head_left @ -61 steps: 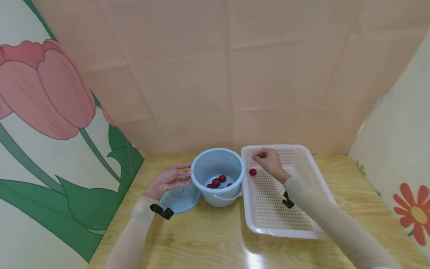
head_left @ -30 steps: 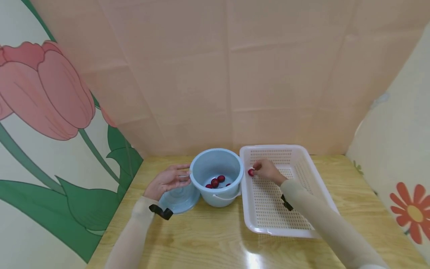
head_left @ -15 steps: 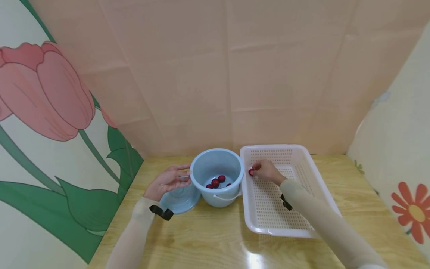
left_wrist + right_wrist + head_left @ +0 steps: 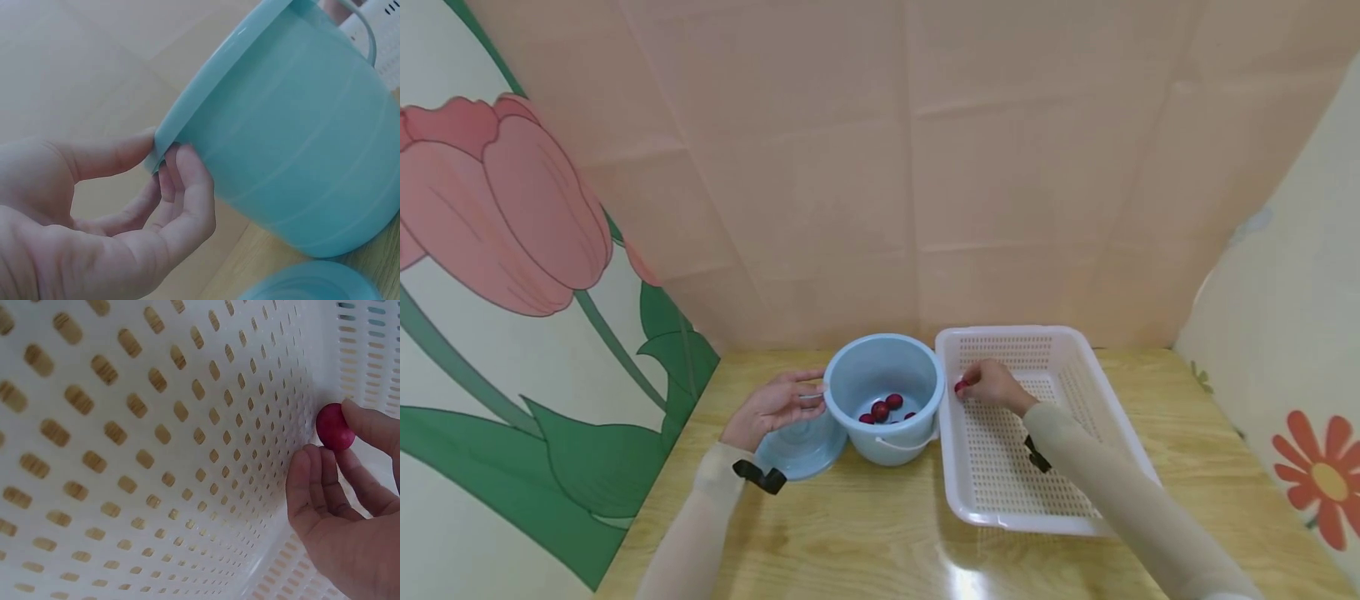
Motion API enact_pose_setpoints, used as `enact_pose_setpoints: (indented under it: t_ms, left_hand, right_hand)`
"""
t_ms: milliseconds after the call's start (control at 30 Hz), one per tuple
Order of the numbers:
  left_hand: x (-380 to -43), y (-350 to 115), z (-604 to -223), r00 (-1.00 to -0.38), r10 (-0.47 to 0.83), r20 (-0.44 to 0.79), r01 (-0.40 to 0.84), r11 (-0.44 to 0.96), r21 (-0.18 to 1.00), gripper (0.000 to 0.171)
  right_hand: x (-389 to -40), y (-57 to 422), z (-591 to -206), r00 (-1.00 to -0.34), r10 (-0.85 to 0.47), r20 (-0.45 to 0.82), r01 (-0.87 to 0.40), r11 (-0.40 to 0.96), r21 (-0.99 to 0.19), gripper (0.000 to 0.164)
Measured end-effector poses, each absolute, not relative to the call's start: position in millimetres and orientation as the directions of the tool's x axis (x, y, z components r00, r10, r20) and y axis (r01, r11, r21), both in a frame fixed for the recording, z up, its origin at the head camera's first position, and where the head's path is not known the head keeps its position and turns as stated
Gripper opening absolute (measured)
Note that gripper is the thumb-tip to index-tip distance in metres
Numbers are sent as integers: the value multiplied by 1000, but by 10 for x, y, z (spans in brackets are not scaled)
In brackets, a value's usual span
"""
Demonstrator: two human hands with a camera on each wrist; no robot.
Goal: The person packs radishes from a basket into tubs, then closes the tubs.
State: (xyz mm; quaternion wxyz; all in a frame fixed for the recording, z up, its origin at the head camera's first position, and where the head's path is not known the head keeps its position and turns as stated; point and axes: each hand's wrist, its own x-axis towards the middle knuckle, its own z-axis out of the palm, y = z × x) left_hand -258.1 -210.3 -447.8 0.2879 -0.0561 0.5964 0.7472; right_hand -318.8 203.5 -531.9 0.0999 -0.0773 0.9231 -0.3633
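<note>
A light blue bucket [image 4: 887, 454] with a white handle stands upright on the table, and several small dark red plums [image 4: 880, 411] lie in its bottom. At its left side, my left hand [image 4: 775, 408] pinches the rim; in the left wrist view the thumb is on the rim and fingers curl under it. My right hand [image 4: 996, 385] reaches into the white perforated basket [image 4: 951, 467], near its left wall. There it pinches one plum [image 4: 335, 427] between thumb and fingers, just by the basket floor. The head view shows only part of this plum.
A blue lid [image 4: 801, 450] lies on the wooden table [image 4: 865, 533] under the left hand, left of the bucket. The basket's left rim touches or nearly touches the bucket. A beige cloth wall [image 4: 910, 167] rises right behind the table.
From the far left part of the basket, my right hand has come down and nearer to the lone plum and taken hold of it. My left hand stays at the bucket's rim.
</note>
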Motion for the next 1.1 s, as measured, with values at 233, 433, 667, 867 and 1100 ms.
enact_pose_setpoints:
  t_ms: [233,433,667,867,1100]
  left_hand:
    - [-2575,-2101,-4489,-830,343,-439,-499,-107,860,56]
    - [-2567,-2123,-4481,-828,350,-438,-503,-122,855,57]
    - [-2563,-2110,-4458,-829,358,-430,-498,-123,858,56]
    - [-2557,-2061,-4466,-827,360,-432,-501,-123,857,57]
    - [-2582,-2044,-4475,-828,351,-437,-509,-144,849,55]
  right_hand:
    - [-3170,2010,-5320,-972,-209,-111,-75,716,-694,21]
    - [-3167,2028,-5259,-975,-199,-101,-71,706,-705,18]
    - [-3154,2072,-5121,-978,-197,-67,-84,667,-740,20]
    - [-3119,2083,-5022,-976,-198,-90,-55,622,-781,19]
    - [-3075,2089,-4894,-975,-214,-61,-76,581,-810,24]
